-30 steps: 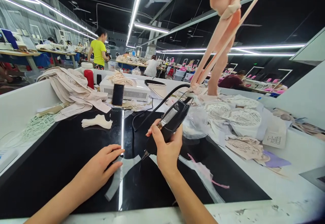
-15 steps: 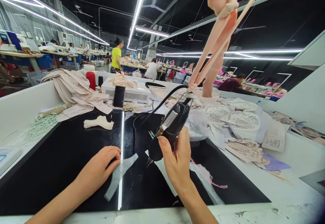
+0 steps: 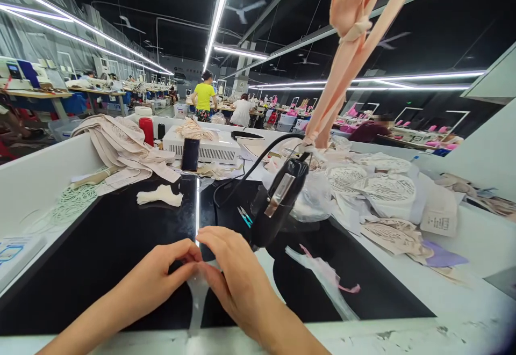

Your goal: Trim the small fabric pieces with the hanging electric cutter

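Note:
My left hand point(image 3: 161, 277) and my right hand point(image 3: 231, 274) meet at the front middle of the black worktop point(image 3: 100, 247). Both pinch a thin translucent fabric strip point(image 3: 197, 304) that runs down toward the table's front edge. Just behind my right hand hangs a black corded hand tool point(image 3: 278, 202), tilted, held up by a pink fabric strap point(image 3: 350, 54) from above. No hand touches the tool. Small teal snips point(image 3: 244, 216) lie beside it.
A pink-edged translucent scrap point(image 3: 322, 277) lies right of my hands. Lace pieces and bags point(image 3: 382, 188) pile at the right, beige garments point(image 3: 121, 145) at the left, a white box point(image 3: 201, 145) with a phone behind. Other people work at distant tables.
My right hand let go of the black tool and came down to the fabric strip beside my left hand. The tool now hangs free from the strap.

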A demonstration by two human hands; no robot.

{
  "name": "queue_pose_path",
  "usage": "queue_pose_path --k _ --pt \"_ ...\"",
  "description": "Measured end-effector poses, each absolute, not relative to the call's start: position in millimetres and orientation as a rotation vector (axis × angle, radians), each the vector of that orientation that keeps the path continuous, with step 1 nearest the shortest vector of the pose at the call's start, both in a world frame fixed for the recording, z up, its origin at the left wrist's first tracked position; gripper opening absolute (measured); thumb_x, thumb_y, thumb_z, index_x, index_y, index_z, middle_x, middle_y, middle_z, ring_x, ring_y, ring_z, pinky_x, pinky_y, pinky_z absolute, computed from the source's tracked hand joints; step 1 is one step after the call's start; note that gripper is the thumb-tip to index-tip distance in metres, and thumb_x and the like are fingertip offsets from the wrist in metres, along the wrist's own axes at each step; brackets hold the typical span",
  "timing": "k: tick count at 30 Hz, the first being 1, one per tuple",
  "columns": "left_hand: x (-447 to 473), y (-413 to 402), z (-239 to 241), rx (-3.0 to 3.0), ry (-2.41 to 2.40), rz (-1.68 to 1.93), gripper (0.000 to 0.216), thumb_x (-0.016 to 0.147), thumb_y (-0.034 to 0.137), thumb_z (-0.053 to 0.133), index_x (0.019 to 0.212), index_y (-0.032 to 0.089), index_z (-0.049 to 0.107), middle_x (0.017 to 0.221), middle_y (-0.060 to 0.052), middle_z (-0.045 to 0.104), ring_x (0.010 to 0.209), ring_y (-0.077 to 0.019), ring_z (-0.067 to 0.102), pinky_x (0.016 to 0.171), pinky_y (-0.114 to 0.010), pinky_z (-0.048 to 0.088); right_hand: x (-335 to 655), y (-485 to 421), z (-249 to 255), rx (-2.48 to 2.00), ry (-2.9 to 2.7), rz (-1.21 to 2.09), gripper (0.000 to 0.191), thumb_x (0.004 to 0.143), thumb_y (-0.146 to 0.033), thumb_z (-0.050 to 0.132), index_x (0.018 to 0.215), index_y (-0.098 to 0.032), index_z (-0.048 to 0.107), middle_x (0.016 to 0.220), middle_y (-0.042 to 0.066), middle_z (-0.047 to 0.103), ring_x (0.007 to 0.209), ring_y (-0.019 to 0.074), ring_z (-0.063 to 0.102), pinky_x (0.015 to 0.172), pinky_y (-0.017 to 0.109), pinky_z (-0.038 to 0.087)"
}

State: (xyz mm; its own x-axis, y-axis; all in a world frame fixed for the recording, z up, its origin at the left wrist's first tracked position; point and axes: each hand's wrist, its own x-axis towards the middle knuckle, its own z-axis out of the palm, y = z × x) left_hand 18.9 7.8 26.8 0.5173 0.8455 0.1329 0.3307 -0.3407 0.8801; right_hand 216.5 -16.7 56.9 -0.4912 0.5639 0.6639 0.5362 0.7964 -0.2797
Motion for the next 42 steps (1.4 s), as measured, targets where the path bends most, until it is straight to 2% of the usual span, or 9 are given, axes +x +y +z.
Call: queue_pose_path --k 4,7,10,14,16,24,27,31,42 --pt "7 8 34 1.793 0.974 0.803 0.019 0.094 0.037 0.054 0.089 0.022 0.063 0.082 0.002 0.064 0.077 -0.0154 0.059 0.071 -0.025 0.046 205 -6 51 -1.019 -2.17 0.49 0.005 0.1 -0.024 0.049 0.103 -0.024 0.053 0.092 0.0 0.064 0.082 0.0163 0.061 0.073 0.028 0.049" --pt "-3 13 34 1.693 1.01 0.849 0.019 0.092 0.038 0.056 0.094 0.021 0.062 0.075 0.003 0.059 0.069 -0.0132 0.054 0.064 -0.023 0.043 200 3 51 -1.059 -2.12 0.743 0.011 0.099 -0.025 0.047 0.089 -0.023 0.05 0.074 -0.005 0.051 0.064 0.0126 0.048 0.059 0.023 0.04" --pt "-10 19 28 1.596 1.039 0.891 0.029 0.09 0.045 0.059 0.105 0.02 0.061 0.071 0.005 0.056 0.064 -0.0121 0.053 0.06 -0.024 0.042 192 16 51 -1.007 -2.081 0.826 0.013 0.097 -0.021 0.05 0.084 -0.022 0.054 0.071 -0.006 0.051 0.064 0.0119 0.047 0.059 0.023 0.038" --pt "-18 32 19 1.464 1.012 0.963 0.055 0.082 0.055 0.065 0.121 0.019 0.053 0.08 0.001 0.063 0.069 -0.0159 0.065 0.065 -0.029 0.051 177 43 48 -0.96 -2.021 0.645 0.014 0.094 -0.019 0.054 0.083 -0.021 0.063 0.076 -0.003 0.062 0.068 0.0131 0.056 0.064 0.023 0.043" --pt "-24 42 20 1.462 1.056 1.016 0.059 0.081 0.057 0.064 0.123 0.018 0.05 0.078 0.002 0.062 0.066 -0.0156 0.066 0.068 -0.031 0.054 170 59 47 -0.971 -1.991 0.557 0.014 0.094 -0.019 0.054 0.085 -0.021 0.065 0.077 -0.001 0.065 0.069 0.0139 0.059 0.064 0.023 0.045" --pt "-58 120 38 1.699 1.414 1.197 0.036 0.092 0.041 0.052 0.119 0.018 0.048 0.076 0.004 0.06 0.057 -0.0128 0.06 0.058 -0.028 0.052 129 123 48 -1.14 -2.006 0.277 0.015 0.095 -0.02 0.056 0.093 -0.02 0.07 0.089 0.003 0.071 0.083 0.0181 0.063 0.075 0.028 0.045" --pt "-67 144 40 1.883 1.583 1.162 0.026 0.096 0.036 0.056 0.112 0.016 0.056 0.087 -0.001 0.064 0.072 -0.0157 0.063 0.069 -0.033 0.054 116 141 45 -1.251 -2.048 0.143 0.015 0.096 -0.02 0.057 0.093 -0.02 0.072 0.093 0.005 0.073 0.091 0.0216 0.063 0.078 0.03 0.043" --pt "-68 154 39 2.131 1.728 0.961 0.024 0.097 0.036 0.06 0.108 0.015 0.064 0.104 -0.005 0.067 0.091 -0.0194 0.065 0.082 -0.04 0.055 108 152 37 -1.369 -2.132 -0.007 0.016 0.096 -0.021 0.057 0.093 -0.02 0.073 0.094 0.007 0.074 0.091 0.0237 0.062 0.076 0.032 0.04" --pt "-69 164 18 2.468 1.812 0.627 0.024 0.097 0.034 0.061 0.112 0.016 0.064 0.113 -0.007 0.066 0.099 -0.0212 0.066 0.087 -0.043 0.055 104 155 16 -1.474 -2.271 -0.226 0.021 0.099 -0.023 0.052 0.091 -0.018 0.071 0.089 0.007 0.072 0.091 0.0226 0.061 0.081 0.035 0.039"
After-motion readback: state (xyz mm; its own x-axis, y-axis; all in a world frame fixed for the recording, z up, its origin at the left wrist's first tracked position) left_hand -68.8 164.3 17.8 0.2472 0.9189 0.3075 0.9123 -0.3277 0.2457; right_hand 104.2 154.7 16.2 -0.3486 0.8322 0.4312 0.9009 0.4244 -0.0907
